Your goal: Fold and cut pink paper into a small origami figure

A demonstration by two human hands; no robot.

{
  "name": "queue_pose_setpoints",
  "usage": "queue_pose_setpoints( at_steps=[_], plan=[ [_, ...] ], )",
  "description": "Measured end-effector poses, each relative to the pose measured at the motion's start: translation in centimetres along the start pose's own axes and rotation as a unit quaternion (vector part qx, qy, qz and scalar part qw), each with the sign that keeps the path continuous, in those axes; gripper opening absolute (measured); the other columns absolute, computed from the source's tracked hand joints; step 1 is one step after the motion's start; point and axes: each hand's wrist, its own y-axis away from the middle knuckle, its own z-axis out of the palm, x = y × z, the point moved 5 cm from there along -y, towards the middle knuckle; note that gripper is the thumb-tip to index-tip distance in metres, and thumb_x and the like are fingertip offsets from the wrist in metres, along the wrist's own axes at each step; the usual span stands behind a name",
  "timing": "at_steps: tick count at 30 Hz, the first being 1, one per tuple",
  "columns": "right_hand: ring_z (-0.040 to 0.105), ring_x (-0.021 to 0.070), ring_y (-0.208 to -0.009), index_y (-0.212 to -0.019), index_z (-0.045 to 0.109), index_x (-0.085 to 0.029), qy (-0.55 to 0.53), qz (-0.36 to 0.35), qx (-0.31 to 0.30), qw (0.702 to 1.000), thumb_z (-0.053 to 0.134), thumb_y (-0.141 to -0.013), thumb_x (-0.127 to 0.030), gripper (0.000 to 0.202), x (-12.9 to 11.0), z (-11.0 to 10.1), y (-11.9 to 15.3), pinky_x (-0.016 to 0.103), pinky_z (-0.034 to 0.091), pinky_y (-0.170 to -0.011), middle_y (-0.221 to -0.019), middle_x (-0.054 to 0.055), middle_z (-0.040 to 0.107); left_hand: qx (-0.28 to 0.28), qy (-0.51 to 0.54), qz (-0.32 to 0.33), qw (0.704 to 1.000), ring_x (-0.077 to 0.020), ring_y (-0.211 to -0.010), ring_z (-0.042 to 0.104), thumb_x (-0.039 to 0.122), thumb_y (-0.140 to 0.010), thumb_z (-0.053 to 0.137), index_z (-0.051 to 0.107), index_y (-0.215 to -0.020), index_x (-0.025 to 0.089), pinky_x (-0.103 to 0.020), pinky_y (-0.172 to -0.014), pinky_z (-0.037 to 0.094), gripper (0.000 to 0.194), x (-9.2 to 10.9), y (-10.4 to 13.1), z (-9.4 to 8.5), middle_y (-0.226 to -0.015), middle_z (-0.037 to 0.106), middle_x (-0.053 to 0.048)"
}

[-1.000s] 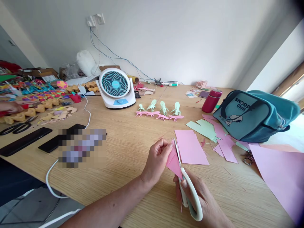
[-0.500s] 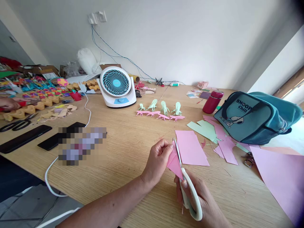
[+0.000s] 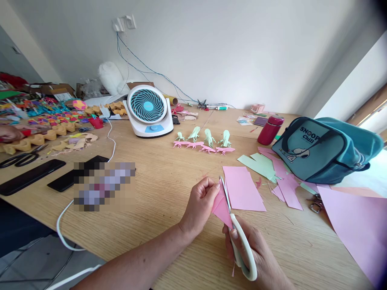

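Between the thumb and fingers of my left hand [image 3: 202,201] is a folded pink paper piece [image 3: 222,208] with visible crease lines. My right hand [image 3: 256,247] is closed around the white handles of a pair of scissors [image 3: 246,249]. The blades point away from me and lie along the paper's right edge, nearly together. A thin pink strip hangs below the scissors. Just beyond lies a flat pink paper sheet [image 3: 244,188]. Farther back stand several green paper insects [image 3: 209,137] and, in front of them, a row of pink paper insects [image 3: 208,148].
To the right are green paper scraps [image 3: 258,166], a red bottle [image 3: 270,130], a teal bag [image 3: 320,151] and a large pink sheet [image 3: 356,225]. A white fan [image 3: 148,110] stands at the back. Left, another person's hand [image 3: 10,133] is near black scissors [image 3: 22,158] and egg-carton trays.
Both hands, the scissors and the folded paper stay almost in place. The view shifts very slightly, and the other person's hand at far left moves a little.
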Motion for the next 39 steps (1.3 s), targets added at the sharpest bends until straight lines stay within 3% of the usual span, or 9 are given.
queue_pose_setpoints(
  at_steps=[13,28,34,36,39],
  plan=[
    [0.044,0.0122,-0.049,-0.068,0.047,-0.021,0.016,-0.009,0.016,1.0,0.039,-0.088,-0.075,0.058,-0.5,-0.1,-0.1,0.025,0.035,-0.047,-0.054,0.0,0.051,-0.004,-0.007,-0.003,1.0,-0.0104,-0.061,0.031,0.032,-0.089,0.056,0.04,-0.063,0.019,-0.023,-0.06,0.031,0.034,-0.1,0.0,-0.1,-0.062,0.036,0.005],
    [0.042,0.0117,-0.051,-0.072,0.049,-0.02,0.011,-0.005,0.048,0.999,0.044,-0.091,-0.067,0.051,0.6,-0.7,-0.7,0.024,0.033,-0.049,-0.056,-0.002,0.05,0.007,0.007,0.004,1.0,-0.0095,-0.062,0.034,0.034,-0.087,0.058,0.043,-0.064,0.018,-0.021,-0.061,0.034,0.032,-0.2,-0.2,-0.2,-0.063,0.038,0.005],
    [0.044,0.0127,-0.051,-0.074,0.051,-0.021,0.044,-0.02,0.102,0.994,0.05,-0.089,-0.062,0.044,0.0,-4.0,-1.1,0.025,0.036,-0.049,-0.06,-0.003,0.048,0.004,0.037,-0.016,0.999,-0.0076,-0.053,0.044,0.043,-0.087,0.059,0.046,-0.068,0.018,-0.018,-0.048,0.037,0.034,-0.2,-0.2,-0.1,-0.063,0.044,0.005],
    [0.046,0.0137,-0.054,-0.077,0.054,-0.021,0.109,-0.028,0.154,0.982,0.052,-0.088,-0.059,0.04,0.1,-6.3,-1.1,0.026,0.036,-0.049,-0.062,-0.002,0.051,-0.01,0.044,-0.03,0.999,-0.0084,-0.046,0.048,0.047,-0.088,0.058,0.048,-0.074,0.018,-0.019,-0.04,0.038,0.033,-0.4,-0.2,0.0,-0.063,0.047,0.005],
    [0.047,0.0149,-0.052,-0.078,0.056,-0.022,0.255,-0.027,0.221,0.941,0.053,-0.088,-0.056,0.035,0.5,-9.5,-1.1,0.026,0.034,-0.049,-0.059,-0.002,0.052,-0.013,0.039,-0.018,0.999,-0.0072,-0.044,0.047,0.046,-0.088,0.058,0.046,-0.073,0.018,-0.018,-0.039,0.04,0.035,-0.4,-0.3,-0.2,-0.059,0.046,0.006]
  ],
)
